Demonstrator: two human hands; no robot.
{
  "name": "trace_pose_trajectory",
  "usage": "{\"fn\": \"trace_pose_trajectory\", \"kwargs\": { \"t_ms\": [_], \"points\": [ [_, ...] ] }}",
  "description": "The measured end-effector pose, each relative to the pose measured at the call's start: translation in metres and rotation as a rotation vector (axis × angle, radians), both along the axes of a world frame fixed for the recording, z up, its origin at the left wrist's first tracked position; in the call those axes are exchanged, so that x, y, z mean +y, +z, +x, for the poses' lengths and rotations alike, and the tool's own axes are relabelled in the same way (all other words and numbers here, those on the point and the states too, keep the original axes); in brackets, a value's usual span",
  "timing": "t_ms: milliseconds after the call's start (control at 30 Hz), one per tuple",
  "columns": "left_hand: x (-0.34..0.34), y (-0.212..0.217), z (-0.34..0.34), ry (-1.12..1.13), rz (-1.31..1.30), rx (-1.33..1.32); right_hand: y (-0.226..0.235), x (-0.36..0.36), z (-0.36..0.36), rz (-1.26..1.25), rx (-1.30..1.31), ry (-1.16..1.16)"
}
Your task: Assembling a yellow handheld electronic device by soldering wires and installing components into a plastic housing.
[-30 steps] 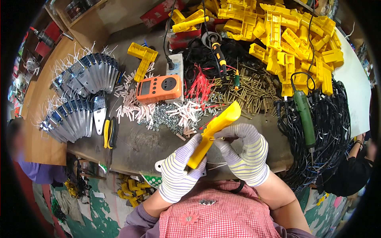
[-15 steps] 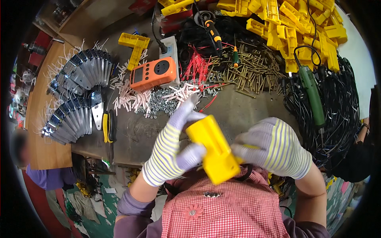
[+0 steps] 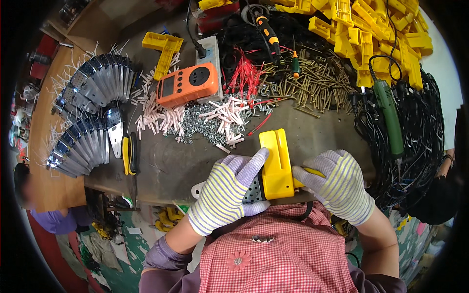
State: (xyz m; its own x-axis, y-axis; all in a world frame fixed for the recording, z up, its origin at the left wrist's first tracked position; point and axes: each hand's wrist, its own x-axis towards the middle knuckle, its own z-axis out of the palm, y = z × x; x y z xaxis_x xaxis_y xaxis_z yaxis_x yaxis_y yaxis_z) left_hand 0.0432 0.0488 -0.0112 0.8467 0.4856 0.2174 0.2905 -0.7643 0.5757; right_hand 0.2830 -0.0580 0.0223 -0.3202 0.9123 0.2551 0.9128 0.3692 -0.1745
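Note:
Close to my apron, a yellow plastic housing is held nearly upright between my gloved hands. My left hand is closed round a perforated metal blade at the housing's left side. Its index finger lies along the housing's edge, and the blade's pale rounded end sticks out left of the glove. My right hand is closed at the housing's right side, its fingers bent round a yellow part that projects there. Whether that part is one piece with the housing is hidden by the glove. A black cord loops below.
White tubes and nuts lie beyond my hands, near an orange meter. Metal blades and pliers are left. Screws, a green tool, black cords and yellow housings are right.
The housing has turned from a tilt to nearly upright. My left hand has come nearer to me, and the perforated blade now shows beside the housing. The whole view has shifted slightly.

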Motion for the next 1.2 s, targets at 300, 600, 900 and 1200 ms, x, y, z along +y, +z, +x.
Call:
{"fn": "trace_pose_trajectory", "kwargs": {
  "t_ms": [300,600,900,1200],
  "points": [
    [-0.004,-0.004,-0.003,0.078,-0.055,0.044,-0.012,0.020,0.011,-0.172,0.351,0.085],
    [-0.001,-0.004,-0.002,0.053,-0.034,0.042,-0.009,0.042,0.021,-0.372,0.355,0.172],
    [0.011,0.004,0.004,0.091,0.037,-0.056,-0.001,0.045,0.018,-0.385,0.273,0.195],
    [0.028,-0.005,0.007,-0.065,-0.036,-0.029,0.034,-0.008,0.082,0.378,0.101,-0.641]
  ]
}}
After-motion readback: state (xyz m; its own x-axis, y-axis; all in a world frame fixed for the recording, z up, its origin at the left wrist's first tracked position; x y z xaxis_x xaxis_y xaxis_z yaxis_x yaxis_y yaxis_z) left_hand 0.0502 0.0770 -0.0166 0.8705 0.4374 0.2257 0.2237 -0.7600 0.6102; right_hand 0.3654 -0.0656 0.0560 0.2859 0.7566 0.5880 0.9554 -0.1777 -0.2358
